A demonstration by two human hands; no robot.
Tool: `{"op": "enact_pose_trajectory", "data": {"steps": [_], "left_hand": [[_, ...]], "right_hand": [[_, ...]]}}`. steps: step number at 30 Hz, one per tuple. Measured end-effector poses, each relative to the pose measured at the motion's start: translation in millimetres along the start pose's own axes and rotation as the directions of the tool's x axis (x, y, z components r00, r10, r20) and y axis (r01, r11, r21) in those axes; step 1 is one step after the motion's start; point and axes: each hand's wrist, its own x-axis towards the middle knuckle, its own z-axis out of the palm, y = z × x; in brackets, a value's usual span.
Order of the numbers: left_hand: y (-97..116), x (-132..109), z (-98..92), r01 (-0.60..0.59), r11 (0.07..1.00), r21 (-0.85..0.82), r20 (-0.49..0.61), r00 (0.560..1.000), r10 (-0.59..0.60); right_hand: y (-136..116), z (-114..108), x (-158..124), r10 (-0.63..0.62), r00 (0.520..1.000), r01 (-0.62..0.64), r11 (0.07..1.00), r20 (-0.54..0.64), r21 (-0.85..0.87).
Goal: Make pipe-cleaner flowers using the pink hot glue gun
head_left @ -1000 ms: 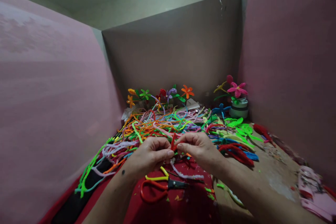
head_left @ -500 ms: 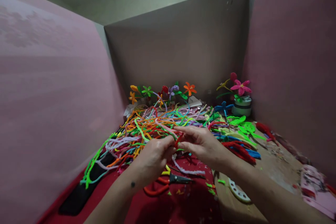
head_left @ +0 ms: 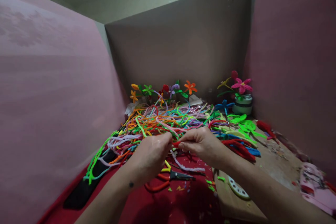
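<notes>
The left hand [head_left: 154, 151] and right hand [head_left: 201, 142] pinched a red fuzzy stem [head_left: 176, 144] between narrowed fingertips, above the surface [head_left: 195, 196]; scissors [head_left: 181, 175] lay nearer its front edge; a heap of coloured stems [head_left: 168, 120] spread toward its back edge.

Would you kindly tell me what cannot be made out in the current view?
All in the head view:
Red piece: mostly hidden by the left hand and right hand.
Scissors: handles partly hidden behind the left hand.
Holed disc: partly covered by the right forearm.
Pink object: cut off by the picture's right edge.
</notes>
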Motion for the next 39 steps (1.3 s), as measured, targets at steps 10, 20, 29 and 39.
{"op": "enact_pose_trajectory", "data": {"steps": [10,20,29,39], "left_hand": [[7,11,7.9,0.088,0.964,-0.249,-0.208,0.968,-0.142],[4,18,6.3,-0.108,0.958,-0.266,-0.258,0.965,0.037],[10,25,21.7,0.152,0.496,-0.855,-0.011,0.951,-0.309],[14,32,36.2,0.074,0.475,-0.877,-0.117,0.926,-0.360]], "right_hand": [[4,9,2,-0.060,0.987,0.056,0.998,-0.152,-0.027],[0,-2,1,0.087,0.996,-0.088,0.952,0.017,0.293],[-1,13,-5,-0.072,0.948,0.076,0.997,-0.309,0.000],[1,11,4,0.188,0.982,-0.139,0.795,-0.022,0.590]]}}
